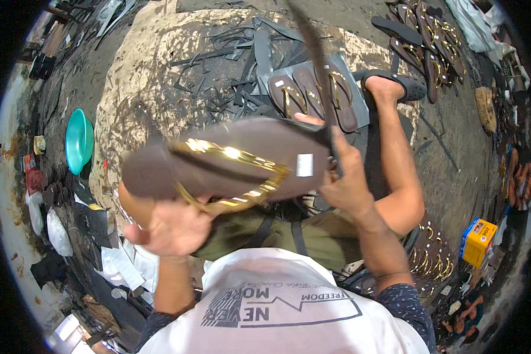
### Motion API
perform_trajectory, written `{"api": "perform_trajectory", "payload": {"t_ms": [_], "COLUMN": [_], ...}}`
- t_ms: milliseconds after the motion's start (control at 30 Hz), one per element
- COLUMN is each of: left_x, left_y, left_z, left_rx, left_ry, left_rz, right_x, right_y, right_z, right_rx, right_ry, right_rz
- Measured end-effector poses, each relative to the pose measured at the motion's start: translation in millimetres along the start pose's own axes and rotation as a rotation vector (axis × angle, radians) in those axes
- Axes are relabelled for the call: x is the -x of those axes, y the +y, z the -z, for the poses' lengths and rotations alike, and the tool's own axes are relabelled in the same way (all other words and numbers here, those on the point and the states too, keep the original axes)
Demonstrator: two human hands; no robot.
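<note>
A brown flip-flop (218,135) with a shiny gold strap and a small white label is held up across my lap, smeared by motion. At its labelled end, my right hand (349,180) is closed around the sole's edge, with a fingertip showing over the far side. A long dark strip (312,41) rises from beside this hand; whether the strip joins the sole, I cannot tell. My left hand (180,227) is beside the sole's other end, palm showing and thumb apart. Its fingers are blurred and partly hidden by the strap.
Several gold-strapped flip-flops (304,88) lie on a grey sheet ahead, beside dark scraps (256,56). More footwear is piled at the far right (439,41). Left stands a green basin (76,141); right, a yellow box (478,242). My right foot (404,88) wears a black clog.
</note>
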State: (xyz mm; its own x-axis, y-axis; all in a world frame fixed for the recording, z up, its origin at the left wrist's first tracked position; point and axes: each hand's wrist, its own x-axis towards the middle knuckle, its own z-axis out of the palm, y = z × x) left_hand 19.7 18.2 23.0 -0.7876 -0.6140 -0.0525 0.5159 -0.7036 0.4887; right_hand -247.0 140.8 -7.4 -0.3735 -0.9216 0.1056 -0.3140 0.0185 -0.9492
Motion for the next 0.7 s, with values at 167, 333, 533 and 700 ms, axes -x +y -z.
{"api": "perform_trajectory", "payload": {"t_ms": [167, 333, 533, 700], "left_x": [-36, -24, -4, 2], "left_y": [-77, -76, -88, -73], "left_z": [13, 16, 33, 30], "left_rx": [-0.207, -0.162, -0.333, -0.242], "left_ry": [0.644, 0.686, 0.677, 0.539], "left_rz": [-0.133, 0.026, 0.057, 0.010], "right_x": [30, 85, 37, -18], "right_y": [4, 41, 29, 22], "right_z": [-58, -56, -66, -74], "right_rx": [-0.012, 0.240, 0.249, 0.010], "right_ry": [-0.141, -0.083, -0.191, -0.290], "right_rz": [-0.316, -0.207, -0.019, -0.205]}}
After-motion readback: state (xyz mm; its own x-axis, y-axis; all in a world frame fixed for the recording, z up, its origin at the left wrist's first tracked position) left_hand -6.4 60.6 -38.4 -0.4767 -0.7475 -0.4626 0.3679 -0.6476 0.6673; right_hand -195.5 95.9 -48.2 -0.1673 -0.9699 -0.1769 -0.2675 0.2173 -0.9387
